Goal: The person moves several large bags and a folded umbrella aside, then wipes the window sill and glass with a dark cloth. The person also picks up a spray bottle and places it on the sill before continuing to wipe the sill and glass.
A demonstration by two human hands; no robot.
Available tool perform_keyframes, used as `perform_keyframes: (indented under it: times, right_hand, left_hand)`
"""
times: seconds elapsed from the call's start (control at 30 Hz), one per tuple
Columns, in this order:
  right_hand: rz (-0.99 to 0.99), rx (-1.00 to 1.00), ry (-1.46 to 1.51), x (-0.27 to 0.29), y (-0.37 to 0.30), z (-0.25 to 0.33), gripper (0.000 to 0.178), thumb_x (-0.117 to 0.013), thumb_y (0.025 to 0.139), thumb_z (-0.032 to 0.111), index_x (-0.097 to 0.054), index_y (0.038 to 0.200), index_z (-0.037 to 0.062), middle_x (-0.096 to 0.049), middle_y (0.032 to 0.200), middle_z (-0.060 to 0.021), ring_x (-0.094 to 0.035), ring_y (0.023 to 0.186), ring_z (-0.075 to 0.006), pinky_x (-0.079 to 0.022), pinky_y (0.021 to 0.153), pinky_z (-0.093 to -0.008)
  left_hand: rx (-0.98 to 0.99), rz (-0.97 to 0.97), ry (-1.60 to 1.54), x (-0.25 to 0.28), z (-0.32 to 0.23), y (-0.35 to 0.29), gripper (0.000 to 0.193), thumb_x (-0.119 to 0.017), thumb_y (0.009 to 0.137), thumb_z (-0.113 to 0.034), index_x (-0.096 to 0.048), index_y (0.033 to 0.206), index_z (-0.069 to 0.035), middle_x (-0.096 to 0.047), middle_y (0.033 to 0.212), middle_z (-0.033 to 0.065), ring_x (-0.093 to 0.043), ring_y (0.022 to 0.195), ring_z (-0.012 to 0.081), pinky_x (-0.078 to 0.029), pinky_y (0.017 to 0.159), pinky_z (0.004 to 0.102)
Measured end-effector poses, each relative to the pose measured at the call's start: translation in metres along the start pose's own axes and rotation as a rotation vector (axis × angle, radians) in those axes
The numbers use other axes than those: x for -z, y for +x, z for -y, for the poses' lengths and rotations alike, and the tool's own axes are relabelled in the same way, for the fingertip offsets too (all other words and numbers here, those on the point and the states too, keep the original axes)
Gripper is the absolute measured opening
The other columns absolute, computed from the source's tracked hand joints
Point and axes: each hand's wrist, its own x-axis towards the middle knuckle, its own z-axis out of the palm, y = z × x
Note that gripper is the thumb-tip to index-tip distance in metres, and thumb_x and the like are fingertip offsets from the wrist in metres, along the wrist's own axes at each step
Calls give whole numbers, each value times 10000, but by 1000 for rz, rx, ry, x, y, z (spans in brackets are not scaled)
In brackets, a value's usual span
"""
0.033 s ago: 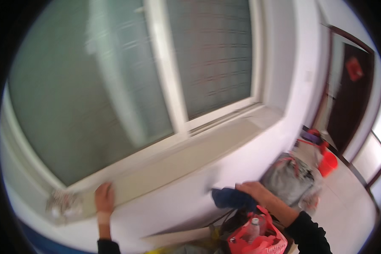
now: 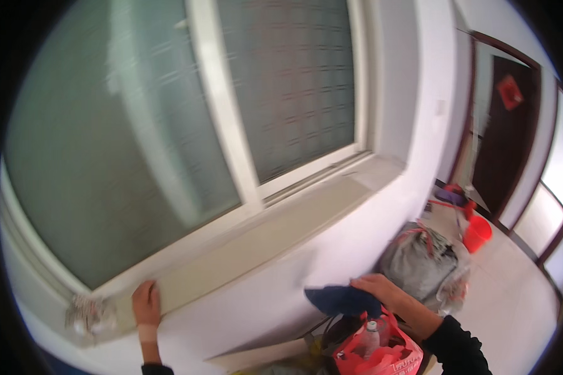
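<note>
My right hand (image 2: 380, 289) grips a dark blue cloth (image 2: 338, 301) by one end. The rest of the cloth sticks out to the left, in front of the white wall below the window. Just beneath it stands a red plastic bag (image 2: 381, 353) with a clear bottle (image 2: 371, 339) in it. Over the left end of the windowsill (image 2: 231, 261), my left hand (image 2: 146, 304) is closed with curled fingers; whether anything is in them is hidden. A clear packet of small things (image 2: 91, 314) lies on the sill to its left.
A sliding window (image 2: 231, 106) with frosted panes rises behind the sill. On the floor to the right sit a full grey bag (image 2: 419, 262) and a red bucket (image 2: 477, 234). A dark door (image 2: 507, 140) stands farther back.
My view has turned slightly right, so the window and bags sit farther left. The blue cloth has spread a little to the left in my right hand.
</note>
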Motion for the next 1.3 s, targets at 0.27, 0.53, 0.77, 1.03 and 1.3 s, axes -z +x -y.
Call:
perform_keyframes:
  times: [0.27,0.53,0.77,1.03,1.3]
  right_hand:
    - [-316,-80,188,93,-21,-53,283,-614,791,287,-605,736,10,-514,657,28,-453,573,-49,-366,504,-219]
    - [-810,599,-252,136,117,51,438,-584,742,233,-536,1125,27,-608,963,-180,-573,918,-294,-428,820,-319]
    - [-831,408,-942,124,175,78,455,-603,685,290,-571,1116,150,-623,918,-120,-543,915,-308,-463,775,-378]
    - [-774,319,-885,137,178,80,457,-610,612,263,-609,1054,147,-623,906,-116,-545,927,-285,-474,753,-378]
    - [-856,351,-697,112,141,46,343,-539,733,331,-594,911,43,-618,855,-175,-585,826,-310,-469,697,-407]
  left_hand:
    - [2,-26,211,-54,-36,25,316,-459,863,-264,-535,1090,-57,-575,1051,134,-507,1005,311,-322,919,409]
    - [48,-15,233,-57,-61,28,307,-386,899,-274,-543,1053,-60,-583,1022,122,-517,981,298,-365,849,400]
    - [14,-48,213,-57,-64,27,292,-397,890,-262,-547,1037,-59,-585,1004,126,-528,946,307,-374,827,399]
    - [-7,-49,108,-56,-54,29,258,-449,853,-213,-555,1021,-49,-594,977,124,-539,917,308,-397,799,396]
    - [22,-73,170,-34,-72,18,235,-471,836,-160,-590,993,-32,-616,941,145,-585,855,304,-450,759,372]
